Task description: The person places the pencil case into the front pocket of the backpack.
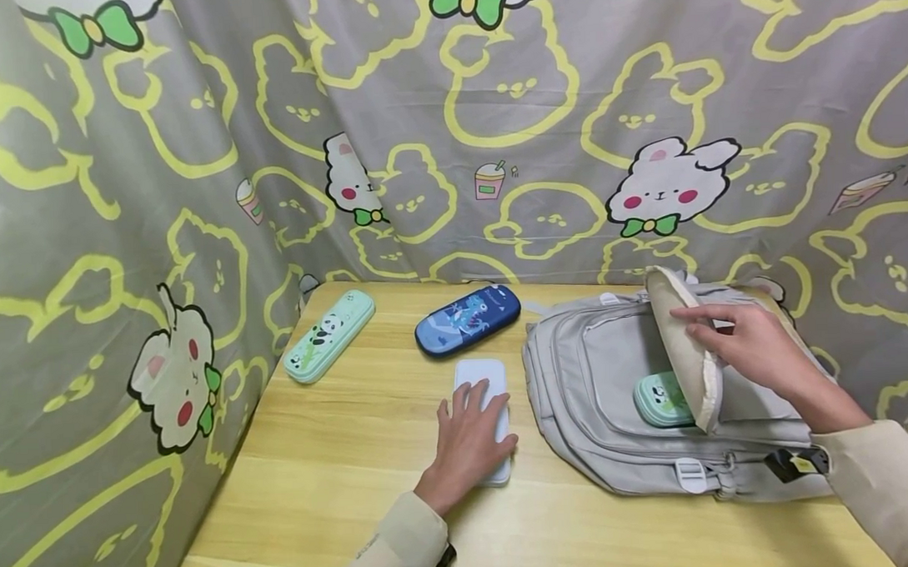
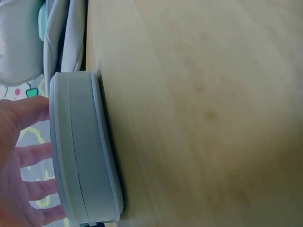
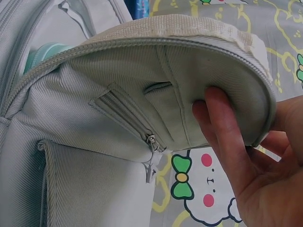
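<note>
At a pale wooden table point(image 1: 341, 479) hung round with grey rabbit-print cloth, a person's left hand point(image 1: 470, 440) lies on a flat, pale grey-blue rounded pencil case point(image 1: 482, 381), fingers spread and nearly straight across its lid, not curled under it. The case's long axis runs away from the person, its far end clear of the fingertips. In the left wrist view the case point(image 2: 83, 151) sits flat on the wood, its seam showing, with the fingers point(image 2: 28, 153) over the top side.

Just right of the case lies a light grey fabric backpack point(image 1: 616, 411) on its back. The right hand point(image 1: 752, 348), the nearer one to the bag, pinches the beige-lined flap point(image 1: 681, 342) of the open compartment and holds it up, thumb inside against the lining point(image 3: 222, 127). A mint green panda case point(image 1: 659, 400) already shows in the opening.

Only a narrow strip of bare wood separates the grey case from the bag's left edge, so the opening lies to the right of the left hand. Farther back, well apart, rest a dark blue dinosaur-print case point(image 1: 466, 319) and a second mint green panda case point(image 1: 328, 335), with open tabletop on the left.
</note>
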### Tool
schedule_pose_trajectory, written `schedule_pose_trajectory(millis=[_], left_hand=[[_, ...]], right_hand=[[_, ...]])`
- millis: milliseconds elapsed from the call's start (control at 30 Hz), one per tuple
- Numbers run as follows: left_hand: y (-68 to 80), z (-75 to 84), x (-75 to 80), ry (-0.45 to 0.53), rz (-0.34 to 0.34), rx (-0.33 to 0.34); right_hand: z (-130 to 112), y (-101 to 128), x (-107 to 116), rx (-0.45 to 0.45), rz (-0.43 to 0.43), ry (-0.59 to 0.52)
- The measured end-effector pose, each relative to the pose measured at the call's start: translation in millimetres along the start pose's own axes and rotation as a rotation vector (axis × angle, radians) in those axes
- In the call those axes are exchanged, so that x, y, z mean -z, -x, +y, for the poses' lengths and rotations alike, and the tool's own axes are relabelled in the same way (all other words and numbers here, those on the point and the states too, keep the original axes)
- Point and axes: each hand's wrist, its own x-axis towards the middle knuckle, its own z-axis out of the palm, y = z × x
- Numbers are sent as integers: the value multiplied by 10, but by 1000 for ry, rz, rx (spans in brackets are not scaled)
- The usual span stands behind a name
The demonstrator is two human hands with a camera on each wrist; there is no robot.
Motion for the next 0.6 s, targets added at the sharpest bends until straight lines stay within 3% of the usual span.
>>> schedule_pose_trajectory(millis=[233, 600], left_hand=[[-27, -40, 5, 27, -57, 30], [-86, -262, 97, 31, -152, -17]], right_hand=[[-8, 17, 22, -19, -11, 3], [-6, 1, -12, -5, -4, 11]])
